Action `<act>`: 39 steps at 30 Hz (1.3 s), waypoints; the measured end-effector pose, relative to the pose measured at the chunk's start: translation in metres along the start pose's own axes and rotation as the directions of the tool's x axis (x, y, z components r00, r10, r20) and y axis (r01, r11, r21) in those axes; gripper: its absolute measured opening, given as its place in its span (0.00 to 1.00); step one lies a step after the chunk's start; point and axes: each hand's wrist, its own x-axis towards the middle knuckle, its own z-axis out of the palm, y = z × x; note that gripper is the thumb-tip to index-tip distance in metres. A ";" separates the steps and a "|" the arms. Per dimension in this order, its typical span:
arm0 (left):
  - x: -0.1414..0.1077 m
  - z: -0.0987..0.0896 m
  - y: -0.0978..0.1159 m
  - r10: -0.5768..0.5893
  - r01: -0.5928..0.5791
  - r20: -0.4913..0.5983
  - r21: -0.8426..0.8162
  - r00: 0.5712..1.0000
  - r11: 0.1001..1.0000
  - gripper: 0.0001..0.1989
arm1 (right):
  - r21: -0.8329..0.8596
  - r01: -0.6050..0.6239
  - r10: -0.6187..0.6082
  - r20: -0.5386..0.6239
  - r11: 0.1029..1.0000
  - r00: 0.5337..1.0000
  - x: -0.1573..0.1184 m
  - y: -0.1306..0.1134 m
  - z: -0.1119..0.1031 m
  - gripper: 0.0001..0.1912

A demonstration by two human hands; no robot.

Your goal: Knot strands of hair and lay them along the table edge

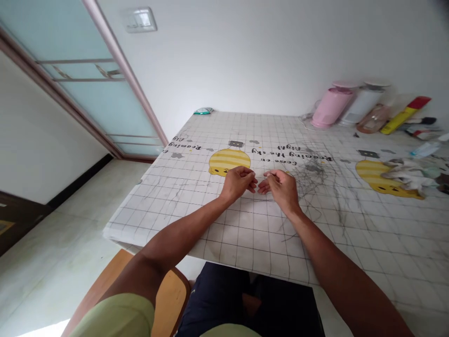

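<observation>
My left hand [240, 181] and my right hand [280, 185] face each other just above the table, a small gap between their fingertips. Thumb and index finger are pinched together on each hand, the other fingers curled. Whatever the pinches hold is too fine to make out. A loose tangle of thin dark hair-like strands [315, 180] lies beside my right hand, and some strands spread toward the front. Beneath both hands is a white checked tablecloth [228, 248] with printed yellow balloon animals and lettering.
Along the wall at the back right stand a pink cylinder [331, 106], a white cylinder [363, 105] and a yellow tube with a red end [403, 117]. A crumpled cloth [414, 171] lies at the right. A green-edged item [203, 111] sits at the far left corner. A wooden chair [171, 295] is below.
</observation>
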 end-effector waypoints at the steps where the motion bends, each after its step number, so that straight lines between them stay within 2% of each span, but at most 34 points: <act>1: 0.001 0.000 -0.001 -0.018 0.018 -0.007 -0.008 1.000 1.000 0.05 | -0.005 0.002 -0.002 0.003 1.000 1.000 0.000 0.001 0.000 0.08; 4: 0.009 -0.007 0.004 -0.057 0.062 -0.060 0.096 0.997 0.993 0.07 | -0.043 0.011 -0.011 -0.001 0.999 1.000 0.001 0.001 0.001 0.11; 7: 0.024 -0.033 0.022 -0.047 0.082 -0.139 0.260 0.989 0.962 0.09 | -0.069 -0.009 0.009 -0.006 0.998 1.000 0.001 -0.001 -0.001 0.13; 11: 0.058 -0.098 0.055 0.025 0.096 -0.264 0.433 0.964 0.896 0.08 | -0.094 0.019 -0.018 0.018 0.995 1.000 -0.005 -0.006 -0.002 0.13; 14: 0.091 -0.153 0.070 0.040 0.196 -0.392 0.543 0.919 0.816 0.06 | -0.155 0.062 -0.054 0.057 0.986 0.997 -0.011 -0.010 -0.001 0.14; 18: 0.136 -0.209 0.069 0.008 0.334 -0.499 0.593 0.867 0.733 0.01 | -0.255 0.104 -0.082 0.096 0.961 0.992 -0.017 -0.012 0.001 0.15; 20: 0.157 -0.226 0.064 -0.002 0.391 -0.536 0.615 0.844 0.685 0.06 | -0.300 0.113 -0.084 0.108 0.947 0.991 -0.018 -0.012 0.002 0.16; 25: 0.205 -0.245 0.055 0.027 0.444 -0.571 0.666 0.820 0.599 0.15 | -0.391 0.153 -0.116 0.118 0.907 0.986 -0.020 -0.010 0.001 0.19; 30: 0.239 -0.252 0.053 0.021 0.467 -0.583 0.670 0.812 0.576 0.11 | -0.451 0.221 -0.167 0.158 0.865 0.973 -0.022 -0.005 0.002 0.17; 35: 0.254 -0.259 0.054 0.003 0.490 -0.604 0.649 0.797 0.581 0.11 | -0.480 0.249 -0.181 0.184 0.841 0.966 -0.024 -0.003 0.003 0.14; 39: 0.250 -0.263 0.058 0.009 0.490 -0.612 0.641 0.791 0.590 0.09 | -0.490 0.257 -0.191 0.180 0.833 0.965 -0.024 -0.005 0.003 0.14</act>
